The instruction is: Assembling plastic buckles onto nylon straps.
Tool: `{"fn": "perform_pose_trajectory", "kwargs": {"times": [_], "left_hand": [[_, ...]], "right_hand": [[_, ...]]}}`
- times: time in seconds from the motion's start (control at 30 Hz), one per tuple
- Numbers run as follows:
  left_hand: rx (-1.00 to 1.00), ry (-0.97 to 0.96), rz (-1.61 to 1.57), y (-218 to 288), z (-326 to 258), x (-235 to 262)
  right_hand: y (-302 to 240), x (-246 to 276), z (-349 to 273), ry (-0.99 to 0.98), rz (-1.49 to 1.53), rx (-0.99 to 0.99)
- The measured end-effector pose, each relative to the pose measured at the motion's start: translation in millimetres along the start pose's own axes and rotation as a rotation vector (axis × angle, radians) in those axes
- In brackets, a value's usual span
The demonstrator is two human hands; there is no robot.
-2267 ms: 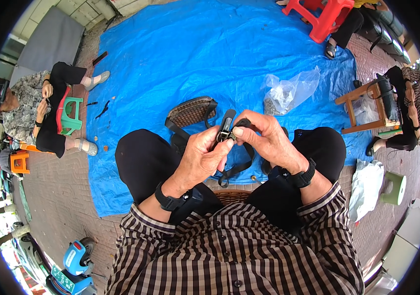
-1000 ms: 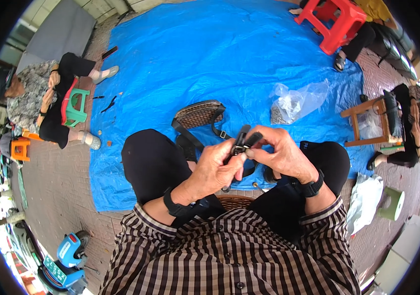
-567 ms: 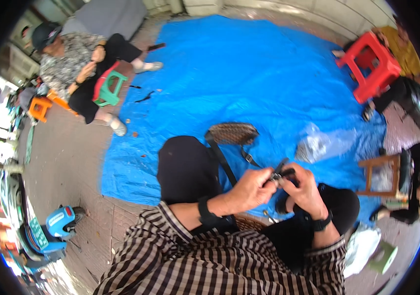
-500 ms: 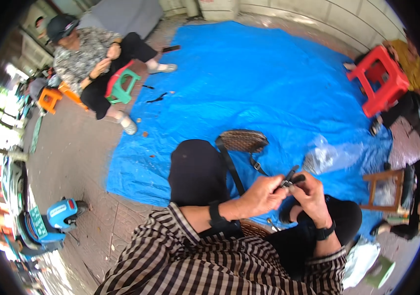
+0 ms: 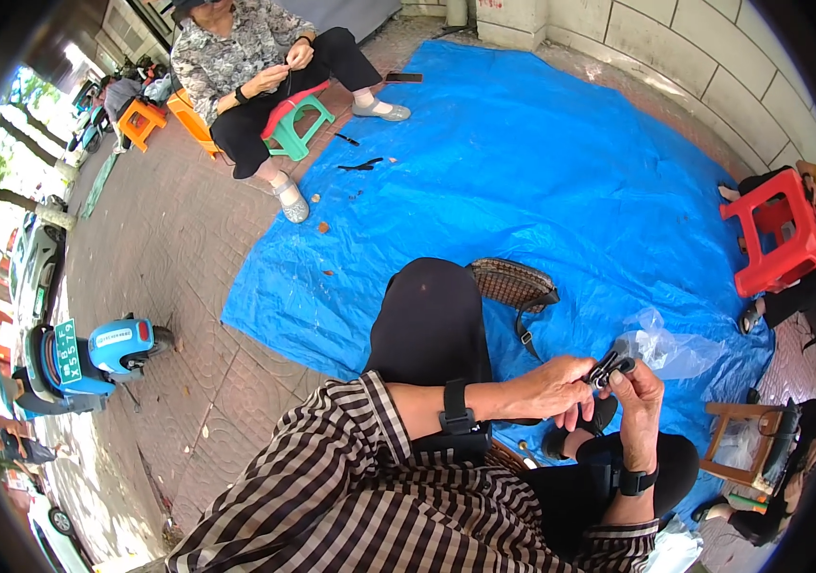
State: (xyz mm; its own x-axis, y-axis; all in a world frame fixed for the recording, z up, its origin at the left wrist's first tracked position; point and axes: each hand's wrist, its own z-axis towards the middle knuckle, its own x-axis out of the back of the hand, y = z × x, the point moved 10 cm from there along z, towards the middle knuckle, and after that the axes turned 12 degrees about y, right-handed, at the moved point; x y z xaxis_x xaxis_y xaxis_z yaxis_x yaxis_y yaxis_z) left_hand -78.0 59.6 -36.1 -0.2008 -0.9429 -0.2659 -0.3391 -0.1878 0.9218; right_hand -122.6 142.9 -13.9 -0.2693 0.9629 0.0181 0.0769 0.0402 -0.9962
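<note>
Above my lap, my left hand (image 5: 563, 390) and my right hand (image 5: 637, 396) come together around a small black piece (image 5: 607, 371) with a shiny part; its exact kind is too small to make out. My left thumb and forefinger pinch it from one side while the lower fingers hang loose. On the other side, my right thumb presses against it, with the fingers curled behind. Just beyond my hands, a brown patterned bag (image 5: 515, 283) with a black strap lies on the blue tarp (image 5: 523, 153). Partly hidden under my arm is a wicker basket (image 5: 505, 456).
A clear plastic bag (image 5: 668, 349) lies on the tarp to the right. Far left, a person (image 5: 246, 67) sits on stools near small black strips (image 5: 360, 165). A red stool (image 5: 779, 232) and wooden frame stool (image 5: 738, 441) stand at right; a blue scooter (image 5: 107, 353) is at left.
My view has swung left, so the surroundings shift right in the picture. The black piece has turned in my fingers, and my left hand's lower fingers have loosened.
</note>
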Motion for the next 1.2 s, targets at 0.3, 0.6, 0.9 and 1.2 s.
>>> {"fn": "perform_pose_trajectory", "kwargs": {"times": [0.3,0.6,0.9,1.2], "left_hand": [[-0.034,-0.043,0.014,5.2,0.9,-2.4],[-0.042,-0.188,-0.093,8.2,-7.4,-16.5],[0.163,-0.265,-0.137,-3.5,-15.3,-21.1],[0.122,-0.097,-0.089,4.2,-8.5,-5.6]], "right_hand": [[-4.1,-1.8,-7.0,-0.039,-0.034,-0.051],[-6.9,2.6,-3.0,-0.066,0.178,0.001],[1.1,-12.0,-17.5,-0.151,0.143,-0.265],[-13.9,-5.6,-7.1,-0.09,0.006,-0.018]]}}
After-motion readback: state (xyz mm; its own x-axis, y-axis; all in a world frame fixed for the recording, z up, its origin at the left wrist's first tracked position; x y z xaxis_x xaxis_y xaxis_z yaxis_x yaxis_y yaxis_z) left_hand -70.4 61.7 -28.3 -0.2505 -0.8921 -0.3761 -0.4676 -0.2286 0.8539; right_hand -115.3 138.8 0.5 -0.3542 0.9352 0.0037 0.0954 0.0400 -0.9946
